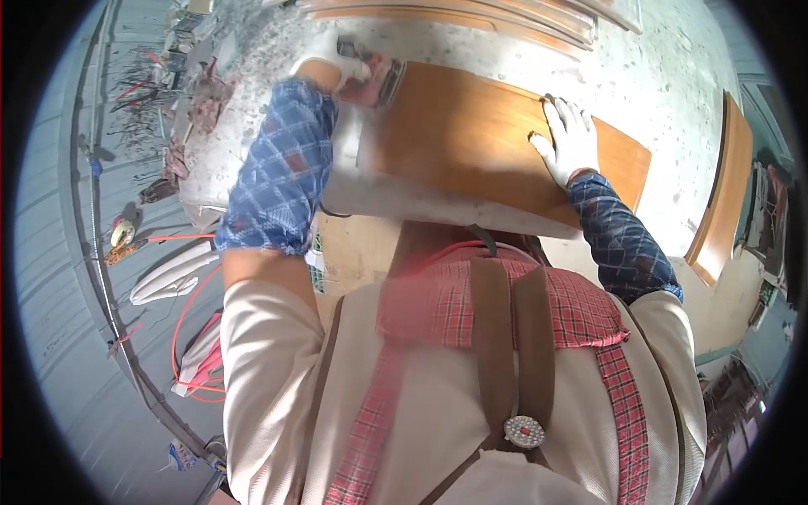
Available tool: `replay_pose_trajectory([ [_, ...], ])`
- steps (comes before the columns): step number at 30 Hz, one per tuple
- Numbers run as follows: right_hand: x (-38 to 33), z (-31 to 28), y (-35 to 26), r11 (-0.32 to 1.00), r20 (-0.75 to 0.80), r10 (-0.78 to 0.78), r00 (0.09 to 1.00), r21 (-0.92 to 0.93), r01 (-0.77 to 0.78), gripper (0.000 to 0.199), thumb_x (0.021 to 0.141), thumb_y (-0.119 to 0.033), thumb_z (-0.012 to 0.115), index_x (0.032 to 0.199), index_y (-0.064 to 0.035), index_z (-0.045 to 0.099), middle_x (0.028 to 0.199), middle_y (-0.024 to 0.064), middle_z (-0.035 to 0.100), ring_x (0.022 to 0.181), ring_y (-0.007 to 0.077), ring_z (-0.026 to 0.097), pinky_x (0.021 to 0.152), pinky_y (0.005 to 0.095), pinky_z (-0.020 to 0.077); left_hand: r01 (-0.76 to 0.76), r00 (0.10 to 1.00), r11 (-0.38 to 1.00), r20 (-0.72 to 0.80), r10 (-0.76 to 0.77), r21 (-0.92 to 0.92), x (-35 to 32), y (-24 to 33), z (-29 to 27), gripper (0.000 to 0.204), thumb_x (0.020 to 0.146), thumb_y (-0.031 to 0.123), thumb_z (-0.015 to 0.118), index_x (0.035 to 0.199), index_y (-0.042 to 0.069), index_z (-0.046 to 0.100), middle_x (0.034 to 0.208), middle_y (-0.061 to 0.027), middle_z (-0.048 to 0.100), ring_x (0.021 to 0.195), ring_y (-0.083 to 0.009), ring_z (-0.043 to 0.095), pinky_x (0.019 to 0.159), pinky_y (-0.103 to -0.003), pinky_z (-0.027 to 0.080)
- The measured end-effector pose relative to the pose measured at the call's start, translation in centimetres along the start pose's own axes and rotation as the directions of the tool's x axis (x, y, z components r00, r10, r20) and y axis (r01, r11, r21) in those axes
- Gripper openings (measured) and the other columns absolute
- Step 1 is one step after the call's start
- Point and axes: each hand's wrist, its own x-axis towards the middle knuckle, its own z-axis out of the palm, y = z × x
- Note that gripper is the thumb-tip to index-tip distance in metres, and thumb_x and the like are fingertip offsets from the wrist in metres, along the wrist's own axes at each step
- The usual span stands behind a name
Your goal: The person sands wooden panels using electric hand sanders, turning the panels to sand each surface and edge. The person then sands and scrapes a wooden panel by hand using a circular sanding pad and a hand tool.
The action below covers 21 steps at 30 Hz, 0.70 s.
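a single view from a fisheye camera worn on the person's head, looking steeply down over the chest and both forearms. it sits close: the torso fills the lower half, the wooden panel (497,143) on the dusty worktop (665,93) lies just beyond. straight edges bow toward the dark round rim, and the floor shows at the left.
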Motion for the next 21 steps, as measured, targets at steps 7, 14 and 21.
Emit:
replay_pose_trajectory([
  [7, -0.2, 0.0, 0.6, 0.998, 0.009, 0.028, 1.000, 0.056, -0.028, 0.069, 0.094, -0.051, 0.058, 0.146, -0.0057, 0.049, 0.150, 0.0159, 0.047, 0.140, 0.0344, 0.040, 0.119, 0.0501, 0.0264, -0.061, 0.998, 0.991, -0.005, 0.062, 0.119, -5.1, -4.3, 0.7, 0.071, 0.063, 0.006, 0.088, 0.125, 0.001, 0.056, 0.090, -0.0124, 0.067, 0.067, -0.0191, 0.064, 0.054, -0.034, 0.054],
  [14, -0.2, -0.5, 1.1, 0.999, -0.009, -0.012, 1.000, 0.046, 0.012, 0.068, 0.094, -0.050, 0.058, 0.145, -0.0050, 0.050, 0.148, 0.0170, 0.049, 0.138, 0.0342, 0.042, 0.119, 0.0495, 0.0268, 0.052, 0.999, 0.860, -0.016, -0.052, 0.508, -20.6, -9.0, 2.9, 0.081, 0.063, 0.034, 0.090, 0.130, 0.002, 0.058, 0.110, -0.0149, 0.068, 0.103, -0.0276, 0.065, 0.091, -0.040, 0.054],
  [21, 1.0, -5.0, -0.7, 0.991, 0.232, 0.081, 0.969, 0.081, -0.102, 0.073, 0.091, -0.053, 0.060, 0.145, -0.0040, 0.050, 0.150, 0.0196, 0.048, 0.138, 0.0363, 0.043, 0.116, 0.0509, 0.0296, -0.161, 0.968, 0.932, -0.131, 0.213, 0.324, -19.2, -0.2, 5.4, 0.083, 0.062, 0.016, 0.081, 0.138, 0.009, 0.050, 0.130, -0.0172, 0.053, 0.118, -0.0376, 0.054, 0.098, -0.043, 0.049],
])
